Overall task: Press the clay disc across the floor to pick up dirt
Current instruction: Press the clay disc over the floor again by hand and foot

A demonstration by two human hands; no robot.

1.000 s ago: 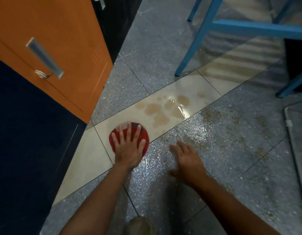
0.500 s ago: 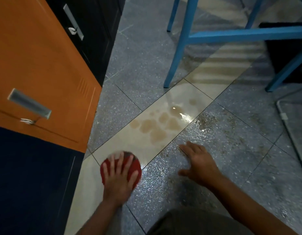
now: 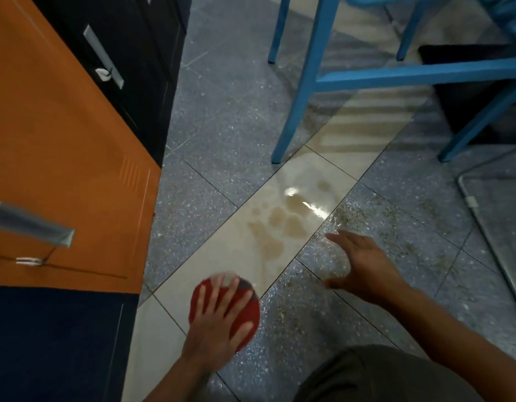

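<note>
A red clay disc (image 3: 246,310) lies on the floor where a beige tile meets a speckled grey one. Its far edge is smeared pale and dark. My left hand (image 3: 216,323) lies flat on top of it, fingers spread, pressing it down. To the right, my right hand (image 3: 364,265) rests on the wet grey tile with its fingers apart and nothing in it. Brown stains (image 3: 283,227) mark the beige tile beyond the disc. Gritty dirt (image 3: 297,311) is scattered on the grey tiles beside and past my hands.
An orange locker door (image 3: 62,169) and dark cabinets (image 3: 135,53) stand close on the left. Blue chair legs (image 3: 303,91) rise at the back, with a dark mat (image 3: 468,97) behind them. A flat grey panel (image 3: 500,227) lies at the right edge. My knee (image 3: 381,375) is at the bottom.
My view has pulled back and swung, so the lockers and chair show more. The disc stays under my left hand near the same tile joint. My right hand has edged towards the stains.
</note>
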